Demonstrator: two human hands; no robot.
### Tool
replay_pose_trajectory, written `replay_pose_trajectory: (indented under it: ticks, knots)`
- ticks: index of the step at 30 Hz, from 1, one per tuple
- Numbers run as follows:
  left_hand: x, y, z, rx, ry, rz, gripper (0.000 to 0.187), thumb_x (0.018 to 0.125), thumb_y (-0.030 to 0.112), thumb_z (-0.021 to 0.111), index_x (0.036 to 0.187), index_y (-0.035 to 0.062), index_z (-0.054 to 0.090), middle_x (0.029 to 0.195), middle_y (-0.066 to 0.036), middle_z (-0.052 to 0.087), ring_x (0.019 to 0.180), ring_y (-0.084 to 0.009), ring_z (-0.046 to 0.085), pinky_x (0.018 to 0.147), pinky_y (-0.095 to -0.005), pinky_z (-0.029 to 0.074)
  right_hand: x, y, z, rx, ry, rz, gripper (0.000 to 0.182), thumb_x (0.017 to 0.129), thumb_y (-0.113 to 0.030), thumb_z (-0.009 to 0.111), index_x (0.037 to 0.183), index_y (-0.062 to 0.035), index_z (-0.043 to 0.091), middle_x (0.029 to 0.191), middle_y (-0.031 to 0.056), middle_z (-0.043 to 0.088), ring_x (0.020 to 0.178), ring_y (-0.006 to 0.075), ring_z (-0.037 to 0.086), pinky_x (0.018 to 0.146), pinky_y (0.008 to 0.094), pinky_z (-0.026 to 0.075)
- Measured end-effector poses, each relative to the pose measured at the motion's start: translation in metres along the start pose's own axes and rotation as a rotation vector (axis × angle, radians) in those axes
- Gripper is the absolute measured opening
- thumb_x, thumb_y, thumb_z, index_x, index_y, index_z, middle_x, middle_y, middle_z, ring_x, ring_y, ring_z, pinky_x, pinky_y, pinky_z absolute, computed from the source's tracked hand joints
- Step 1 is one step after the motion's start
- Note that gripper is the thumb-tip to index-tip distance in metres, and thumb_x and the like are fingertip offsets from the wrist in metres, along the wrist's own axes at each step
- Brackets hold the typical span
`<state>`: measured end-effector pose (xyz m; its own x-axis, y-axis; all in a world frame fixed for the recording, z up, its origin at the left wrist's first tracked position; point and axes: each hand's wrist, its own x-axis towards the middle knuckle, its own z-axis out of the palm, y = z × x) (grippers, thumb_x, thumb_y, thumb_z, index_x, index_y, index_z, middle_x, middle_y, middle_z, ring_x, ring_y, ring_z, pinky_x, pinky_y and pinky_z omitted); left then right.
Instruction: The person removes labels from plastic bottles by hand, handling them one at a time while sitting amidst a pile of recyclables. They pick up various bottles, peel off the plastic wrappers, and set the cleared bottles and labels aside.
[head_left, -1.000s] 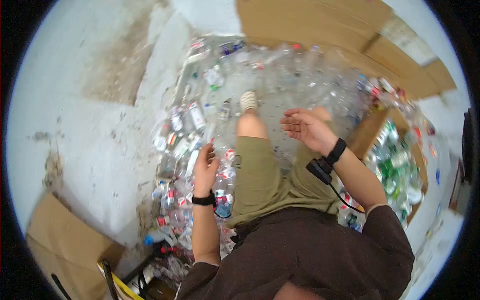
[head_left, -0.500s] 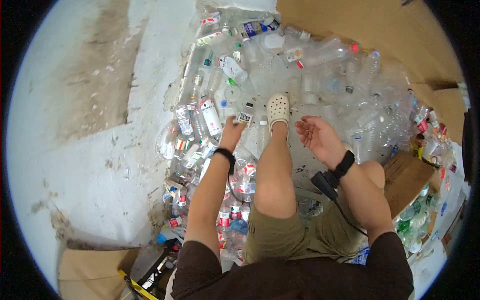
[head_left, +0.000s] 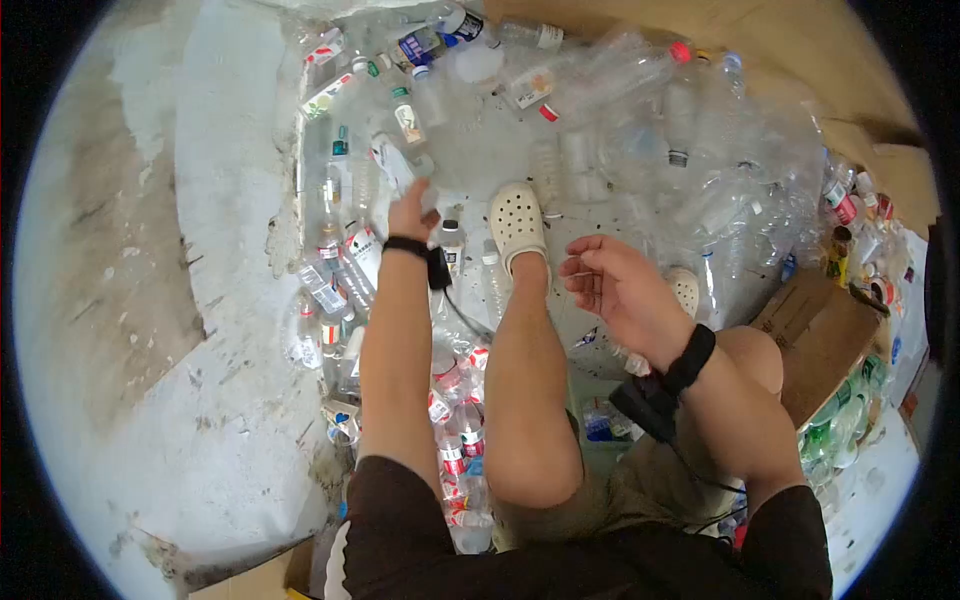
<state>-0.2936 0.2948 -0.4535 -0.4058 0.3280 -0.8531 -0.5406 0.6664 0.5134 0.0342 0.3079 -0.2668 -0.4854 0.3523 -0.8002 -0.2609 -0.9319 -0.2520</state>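
Observation:
My left hand reaches forward over the littered floor, fingers extended and thumb apart. Its fingertips overlap the lower end of a clear plastic bottle with a white label. Just behind that hand stands a dark-capped bottle, and a red-and-white labelled bottle lies to its left. Over the floor to the right of the forward shoe, my right hand hovers with loosely curled, parted fingers and nothing in them.
A cream clog is planted between the hands. Many clear bottles pile up at the back and right. A cardboard box stands at right, beside green bottles. A stained white wall borders the left.
The view has shifted, so the scene sits further left. My left hand has moved forward from beside the dark-capped bottle to the white-labelled one. My right hand stays raised and empty.

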Motion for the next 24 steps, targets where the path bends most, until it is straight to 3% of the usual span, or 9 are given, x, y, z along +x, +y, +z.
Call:
replay_pose_trajectory:
  ticks: [1, 5, 7, 8, 10, 13, 14, 17, 24]
  knots:
    - [-0.021, -0.01, -0.019, 0.002, -0.123, -0.047, 0.055, 0.07, 0.022, 0.073, 0.114, 0.0006, 0.049, 0.096, -0.012, 0.058, 0.074, -0.0221, 0.055, 0.059, -0.0308, 0.046, -0.001, 0.001, -0.001, -0.041, -0.026, -0.013, 0.022, 0.088, -0.017, 0.053, 0.107, -0.0062, 0.05, 0.098, 0.0046, 0.06, 0.083, 0.0126, 0.056, 0.073, 0.0279, 0.046]
    - [-0.243, -0.001, -0.027, 0.796, -0.185, 0.751, 0.086, 0.066, 0.016, 0.073, 0.137, -0.002, 0.028, 0.121, -0.019, 0.05, 0.113, -0.0304, 0.05, 0.092, -0.0371, 0.043, -0.035, 0.011, 0.015, -0.252, -0.071, -0.077, 0.038, 0.087, -0.025, 0.059, 0.118, -0.0051, 0.048, 0.107, 0.0055, 0.059, 0.097, 0.0148, 0.056, 0.084, 0.0307, 0.045]
    - [-0.322, 0.001, -0.034, 0.981, -0.223, 0.995, 0.092, 0.061, 0.015, 0.075, 0.137, -0.0029, 0.027, 0.128, -0.021, 0.045, 0.121, -0.0322, 0.044, 0.102, -0.0362, 0.034, -0.054, 0.024, 0.026, -0.435, -0.354, -0.529, 0.064, 0.077, -0.029, 0.07, 0.129, -0.0047, 0.042, 0.123, 0.0087, 0.053, 0.113, 0.0187, 0.051, 0.095, 0.0327, 0.041]
    - [-0.358, 0.002, -0.036, 0.964, -0.213, 1.02, 0.092, 0.061, 0.015, 0.075, 0.137, -0.0029, 0.027, 0.128, -0.021, 0.045, 0.121, -0.0322, 0.044, 0.102, -0.0362, 0.034, -0.074, 0.029, 0.034, -0.455, -0.365, -0.548, 0.064, 0.077, -0.029, 0.07, 0.129, -0.0047, 0.042, 0.123, 0.0087, 0.053, 0.113, 0.0187, 0.051, 0.095, 0.0327, 0.041]
    - [-0.414, 0.0, -0.035, 1.007, -0.384, 0.984, 0.096, 0.058, 0.013, 0.078, 0.137, -0.0026, 0.026, 0.132, -0.022, 0.042, 0.124, -0.032, 0.041, 0.103, -0.037, 0.033, -0.115, 0.037, 0.047, -0.439, -0.55, -0.567, 0.089, 0.066, -0.03, 0.079, 0.138, -0.0038, 0.032, 0.132, 0.0093, 0.046, 0.122, 0.0199, 0.045, 0.101, 0.0346, 0.036]
    - [-0.475, -0.026, -0.037, 0.874, -0.437, 0.895, 0.098, 0.056, 0.012, 0.079, 0.137, -0.0022, 0.025, 0.131, -0.023, 0.042, 0.125, -0.0328, 0.04, 0.103, -0.0372, 0.033, -0.185, 0.053, 0.064, -0.418, -0.54, -0.568, 0.093, 0.061, -0.026, 0.082, 0.137, -0.0041, 0.033, 0.129, 0.0074, 0.048, 0.12, 0.0174, 0.045, 0.1, 0.0335, 0.037]
    - [-0.482, -0.038, -0.04, 0.927, -0.482, 1.039, 0.102, 0.057, 0.014, 0.081, 0.137, -0.0051, 0.02, 0.126, -0.027, 0.044, 0.117, -0.0401, 0.045, 0.099, -0.04, 0.037, -0.204, 0.056, 0.063, -0.471, -0.602, -0.575, 0.092, 0.061, -0.02, 0.08, 0.138, -0.0039, 0.031, 0.127, 0.0071, 0.049, 0.119, 0.0171, 0.045, 0.1, 0.0336, 0.038]
    - [-0.521, -0.07, -0.034, 0.768, -0.54, 1.023, 0.104, 0.057, 0.017, 0.082, 0.137, -0.0062, 0.02, 0.126, -0.027, 0.044, 0.118, -0.0391, 0.045, 0.1, -0.0388, 0.037, -0.247, 0.089, 0.059, -0.46, -0.639, -0.679, 0.094, 0.06, -0.018, 0.08, 0.138, -0.0037, 0.029, 0.125, 0.0061, 0.049, 0.117, 0.0164, 0.046, 0.098, 0.033, 0.038]
    - [-0.56, -0.135, -0.02, 0.42, -0.622, 0.945, 0.082, 0.061, 0.014, 0.078, 0.128, -0.0041, 0.034, 0.116, -0.019, 0.053, 0.106, -0.0246, 0.054, 0.09, -0.035, 0.043, -0.299, 0.122, 0.029, -0.371, -0.53, -0.701, 0.07, 0.069, -0.015, 0.075, 0.129, -0.0029, 0.04, 0.119, 0.0058, 0.055, 0.106, 0.0146, 0.054, 0.091, 0.032, 0.044]
